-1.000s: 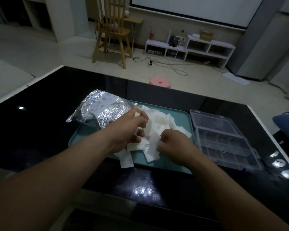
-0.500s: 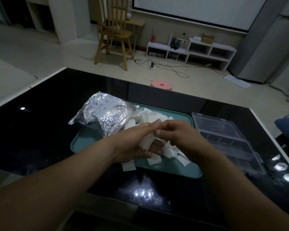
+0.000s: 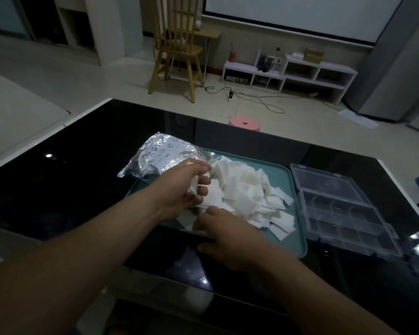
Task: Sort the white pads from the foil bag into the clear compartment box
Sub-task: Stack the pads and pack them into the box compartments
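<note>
Teal tray (image 3: 283,180) on black table (image 3: 58,189); wooden chair (image 3: 177,52), pink stool (image 3: 244,122) beyond.

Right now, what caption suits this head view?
Left hand grips white pads, right hand rests on the heap in the teal tray, between foil bag and clear compartment box.

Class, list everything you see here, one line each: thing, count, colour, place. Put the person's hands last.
foil bag: one, silver, tray's far left end
white pads: heap, uncounted, white, on tray
tray: one, teal, on table
compartment box: one, clear, right of tray
table: one, glossy black
stool: one, pink, floor beyond table
chair: one, wooden, far floor
shelf unit: one, white, far wall
left hand: grips white pads
right hand: on heap's near edge
</note>
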A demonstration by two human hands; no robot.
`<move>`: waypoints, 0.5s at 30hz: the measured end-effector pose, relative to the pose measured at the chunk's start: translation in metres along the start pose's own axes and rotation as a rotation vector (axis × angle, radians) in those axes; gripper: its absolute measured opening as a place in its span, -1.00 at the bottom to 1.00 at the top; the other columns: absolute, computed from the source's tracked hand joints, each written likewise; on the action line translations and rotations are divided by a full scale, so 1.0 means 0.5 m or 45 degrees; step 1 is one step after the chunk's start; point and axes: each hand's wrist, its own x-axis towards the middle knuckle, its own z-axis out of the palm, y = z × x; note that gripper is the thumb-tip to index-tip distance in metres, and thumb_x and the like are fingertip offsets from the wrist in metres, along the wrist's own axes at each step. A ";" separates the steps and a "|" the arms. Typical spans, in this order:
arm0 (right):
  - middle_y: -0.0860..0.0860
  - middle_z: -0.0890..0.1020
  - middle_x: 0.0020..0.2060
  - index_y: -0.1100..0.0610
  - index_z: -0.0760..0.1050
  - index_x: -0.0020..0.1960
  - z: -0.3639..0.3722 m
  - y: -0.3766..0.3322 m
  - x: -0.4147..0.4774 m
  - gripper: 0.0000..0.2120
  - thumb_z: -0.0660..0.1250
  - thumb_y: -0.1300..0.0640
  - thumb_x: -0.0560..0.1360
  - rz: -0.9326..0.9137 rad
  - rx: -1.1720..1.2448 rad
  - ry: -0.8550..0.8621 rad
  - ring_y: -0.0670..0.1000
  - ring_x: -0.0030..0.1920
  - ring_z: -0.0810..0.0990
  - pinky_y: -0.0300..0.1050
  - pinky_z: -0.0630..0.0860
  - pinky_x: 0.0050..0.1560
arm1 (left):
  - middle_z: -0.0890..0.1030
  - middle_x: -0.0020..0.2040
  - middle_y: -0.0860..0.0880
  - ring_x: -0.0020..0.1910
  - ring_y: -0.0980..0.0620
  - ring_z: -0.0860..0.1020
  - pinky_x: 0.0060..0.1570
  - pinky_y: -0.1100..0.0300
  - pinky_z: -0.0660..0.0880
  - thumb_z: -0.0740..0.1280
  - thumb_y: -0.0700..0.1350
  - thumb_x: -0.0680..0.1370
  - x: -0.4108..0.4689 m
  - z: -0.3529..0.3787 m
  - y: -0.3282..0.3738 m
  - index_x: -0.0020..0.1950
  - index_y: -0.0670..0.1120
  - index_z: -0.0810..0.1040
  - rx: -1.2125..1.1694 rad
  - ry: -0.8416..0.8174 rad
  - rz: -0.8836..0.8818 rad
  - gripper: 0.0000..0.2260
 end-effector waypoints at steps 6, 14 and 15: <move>-0.10 0.69 -0.06 -0.01 0.65 0.06 -0.074 0.045 -0.014 -0.93 0.39 0.07 0.62 0.148 0.439 0.325 -0.15 -0.08 0.61 -0.19 0.54 -0.04 | 0.55 -0.17 -0.09 -0.33 0.03 0.50 -0.38 0.20 0.38 0.26 -0.10 0.68 -0.011 -0.016 0.003 0.18 -0.06 0.60 0.141 -0.032 0.051 -0.84; -0.01 0.70 -0.29 0.06 0.67 -0.07 -0.122 0.050 -0.020 -0.95 0.51 0.18 0.54 0.157 0.981 0.377 -0.12 -0.25 0.64 -0.22 0.54 -0.17 | 0.62 -0.12 -0.10 -0.24 -0.02 0.57 -0.29 0.22 0.54 0.27 0.16 0.66 -0.041 0.032 -0.007 0.12 -0.03 0.64 0.185 -0.533 -0.213 -0.70; -0.01 0.71 -0.26 0.04 0.67 -0.04 -0.116 0.054 -0.011 -0.96 0.50 0.17 0.55 0.188 0.948 0.462 -0.09 -0.24 0.65 -0.18 0.56 -0.16 | 0.60 -0.14 -0.10 -0.28 -0.01 0.55 -0.33 0.23 0.53 0.30 0.10 0.65 -0.038 0.035 -0.008 0.16 -0.04 0.60 0.162 -0.506 -0.205 -0.76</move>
